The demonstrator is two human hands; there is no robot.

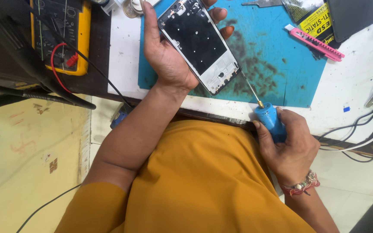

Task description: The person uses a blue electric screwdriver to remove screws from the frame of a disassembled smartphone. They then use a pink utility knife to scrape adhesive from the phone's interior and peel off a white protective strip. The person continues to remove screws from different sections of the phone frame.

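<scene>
My left hand (165, 51) grips an opened phone frame (199, 41), black inside with a silver rim, tilted above the blue work mat (273, 56). My right hand (288, 146) is closed around a blue-handled screwdriver (269, 118). Its thin metal shaft runs up-left, and the tip meets the lower corner of the phone frame.
A yellow multimeter (61, 34) with red and black leads sits at the upper left. A pink utility knife (316, 42), a yellow-and-black packet (314, 19) and a dark flat device (352, 15) lie at the upper right. White and black cables (368, 138) trail at the right edge.
</scene>
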